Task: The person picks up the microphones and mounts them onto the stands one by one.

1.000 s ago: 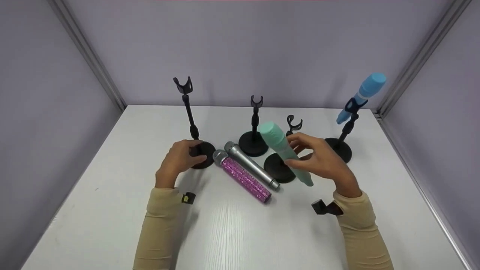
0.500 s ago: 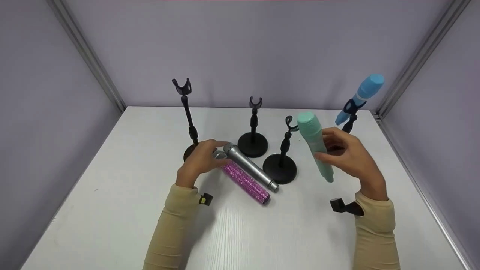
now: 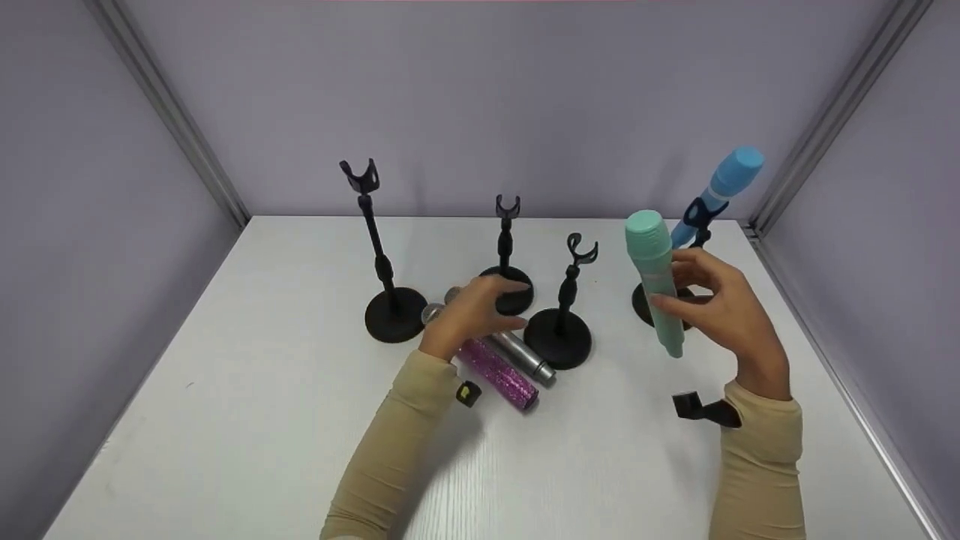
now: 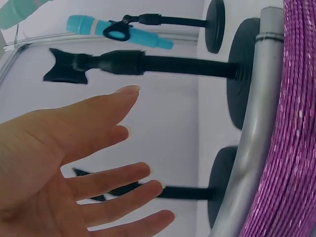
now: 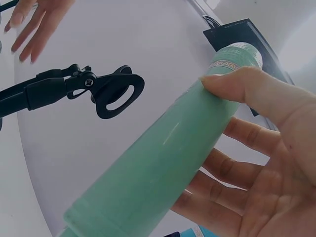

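The green microphone is up in the air in the right hand, its fat head at the top and its thin end pointing down. It looks like smooth, hard plastic. I think it is light and stiff, and may be a bit slippery. The best place to hold it is probably the long handle, near the middle. The right hand pinches it there, with the thumb on one side and the fingers on the other.

Just beside it is an unfilled black stand, not touching it. Behind it, the blue microphone sits in another stand.

The left hand has its fingers spread and holds nothing. It is over the pink microphone and the silver microphone, which lie side by side on the white surface.
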The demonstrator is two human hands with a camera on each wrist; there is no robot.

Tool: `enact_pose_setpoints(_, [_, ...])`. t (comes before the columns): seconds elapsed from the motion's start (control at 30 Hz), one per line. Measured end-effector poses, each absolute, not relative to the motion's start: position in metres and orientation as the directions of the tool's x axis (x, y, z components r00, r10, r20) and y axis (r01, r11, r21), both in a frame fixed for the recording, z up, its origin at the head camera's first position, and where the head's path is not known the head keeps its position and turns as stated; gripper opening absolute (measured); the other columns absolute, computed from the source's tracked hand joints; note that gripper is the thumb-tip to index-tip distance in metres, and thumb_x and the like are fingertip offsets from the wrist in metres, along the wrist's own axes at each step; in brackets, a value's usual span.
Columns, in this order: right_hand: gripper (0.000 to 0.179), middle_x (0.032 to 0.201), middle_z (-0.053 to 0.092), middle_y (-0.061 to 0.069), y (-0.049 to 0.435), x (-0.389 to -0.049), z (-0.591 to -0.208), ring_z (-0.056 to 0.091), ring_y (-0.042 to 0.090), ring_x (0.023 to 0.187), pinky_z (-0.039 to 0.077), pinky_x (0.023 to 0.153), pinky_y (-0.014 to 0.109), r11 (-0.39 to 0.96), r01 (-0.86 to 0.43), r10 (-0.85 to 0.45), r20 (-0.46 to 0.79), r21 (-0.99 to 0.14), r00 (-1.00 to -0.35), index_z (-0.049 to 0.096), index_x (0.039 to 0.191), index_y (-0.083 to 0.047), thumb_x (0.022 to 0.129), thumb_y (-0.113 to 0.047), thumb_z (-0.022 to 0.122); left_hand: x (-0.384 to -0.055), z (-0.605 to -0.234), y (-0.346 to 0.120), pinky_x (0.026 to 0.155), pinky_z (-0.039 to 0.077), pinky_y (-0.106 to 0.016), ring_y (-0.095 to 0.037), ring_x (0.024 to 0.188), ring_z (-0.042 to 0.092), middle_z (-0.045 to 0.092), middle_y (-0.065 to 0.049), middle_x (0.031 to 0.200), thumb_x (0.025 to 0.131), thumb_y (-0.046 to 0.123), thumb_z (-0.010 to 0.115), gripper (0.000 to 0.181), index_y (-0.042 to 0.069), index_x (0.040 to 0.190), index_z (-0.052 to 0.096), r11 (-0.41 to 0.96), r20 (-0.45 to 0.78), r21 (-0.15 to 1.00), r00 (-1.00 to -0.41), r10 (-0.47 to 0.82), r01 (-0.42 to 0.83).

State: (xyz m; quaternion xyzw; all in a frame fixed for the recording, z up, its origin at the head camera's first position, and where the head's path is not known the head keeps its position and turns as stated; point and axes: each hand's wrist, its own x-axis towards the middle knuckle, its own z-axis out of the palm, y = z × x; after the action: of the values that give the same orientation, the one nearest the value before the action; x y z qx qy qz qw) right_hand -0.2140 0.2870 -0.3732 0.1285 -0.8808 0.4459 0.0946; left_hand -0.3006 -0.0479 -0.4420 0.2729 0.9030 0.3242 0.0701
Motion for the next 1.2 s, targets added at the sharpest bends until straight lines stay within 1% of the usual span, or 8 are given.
enact_pose_setpoints(0.23, [0.054,0.114,0.068,-0.006,0.286,-0.215,-0.375,0.065,0.005,0.103,0.057,0.077,0.026,0.565,-0.308,-0.141,0.279,-0.766,-0.95,0.061,0.139,-0.015,0.089,-0.016,0.082,-0.317,-0.454,-0.02,0.118,0.043,-0.038,-0.026,0.14,0.056,0.063,-0.009,0.146,0.087,0.02,0.084,0.061,0.011,0.143,0.061,0.625,0.021,0.624,-0.81,0.586,0.468])
enact_pose_setpoints(0.33, [0.055,0.115,0.068,-0.005,0.286,-0.215,-0.375,0.065,0.005,0.104,0.057,0.079,0.025,0.569,-0.303,-0.138,0.274,-0.764,-0.952,0.061,0.14,-0.015,0.089,-0.016,0.082,-0.324,-0.458,-0.009,0.113,0.048,-0.038,-0.027,0.129,0.062,0.066,-0.009,0.142,0.087,0.022,0.084,0.06,0.013,0.143,0.062,0.636,-0.02,0.627,-0.806,0.591,0.45])
enact_pose_setpoints(0.43, [0.055,0.115,0.068,-0.004,0.286,-0.215,-0.375,0.065,0.005,0.104,0.056,0.082,0.022,0.568,-0.3,-0.136,0.271,-0.767,-0.953,0.061,0.14,-0.015,0.089,-0.015,0.082,-0.329,-0.463,0.001,0.11,0.05,-0.039,-0.028,0.127,0.062,0.066,-0.007,0.142,0.086,0.024,0.084,0.058,0.016,0.14,0.064,0.665,-0.071,0.619,-0.813,0.578,0.418])
enact_pose_setpoints(0.57, [0.055,0.116,0.068,-0.003,0.286,-0.215,-0.376,0.065,0.006,0.104,0.055,0.083,0.022,0.56,-0.299,-0.137,0.27,-0.772,-0.953,0.06,0.14,-0.014,0.089,-0.015,0.082,-0.334,-0.471,0.011,0.117,0.044,-0.039,-0.024,0.139,0.056,0.063,-0.003,0.147,0.085,0.026,0.086,0.054,0.016,0.136,0.068,0.699,-0.127,0.605,-0.821,0.556,0.38])
enact_pose_setpoints(0.63, [0.055,0.115,0.068,-0.003,0.287,-0.215,-0.376,0.065,0.006,0.105,0.055,0.082,0.023,0.562,-0.297,-0.136,0.268,-0.772,-0.954,0.061,0.139,-0.015,0.089,-0.015,0.082,-0.336,-0.474,0.015,0.118,0.043,-0.038,-0.023,0.14,0.055,0.064,-0.003,0.146,0.085,0.025,0.086,0.051,0.015,0.133,0.07,0.704,-0.146,0.607,-0.819,0.555,0.369])
enact_pose_setpoints(0.9, [0.053,0.116,0.068,-0.004,0.289,-0.215,-0.376,0.065,0.007,0.106,0.055,0.085,0.023,0.573,-0.289,-0.138,0.257,-0.767,-0.956,0.061,0.139,-0.016,0.09,-0.018,0.081,-0.339,-0.484,0.022,0.108,0.051,-0.035,-0.023,0.118,0.067,0.074,-0.007,0.126,0.083,0.021,0.087,0.04,0.008,0.119,0.074,0.698,-0.153,0.614,-0.812,0.563,0.368])
enact_pose_setpoints(1.0, [0.052,0.115,0.068,-0.003,0.289,-0.215,-0.376,0.065,0.008,0.105,0.055,0.084,0.024,0.57,-0.292,-0.141,0.258,-0.768,-0.956,0.061,0.139,-0.015,0.09,-0.017,0.081,-0.34,-0.487,0.023,0.105,0.053,-0.034,-0.022,0.113,0.068,0.074,-0.008,0.123,0.082,0.02,0.088,0.042,0.006,0.119,0.073,0.709,-0.167,0.607,-0.814,0.556,0.359])
enact_pose_setpoints(1.2, [0.054,0.116,0.066,-0.002,0.289,-0.217,-0.376,0.064,0.007,0.106,0.055,0.082,0.023,0.568,-0.292,-0.15,0.252,-0.77,-0.956,0.06,0.14,-0.014,0.09,-0.016,0.081,-0.339,-0.487,0.024,0.104,0.053,-0.033,-0.022,0.114,0.067,0.072,-0.008,0.125,0.081,0.021,0.089,0.051,0.005,0.124,0.068,0.735,-0.185,0.589,-0.829,0.528,0.336])
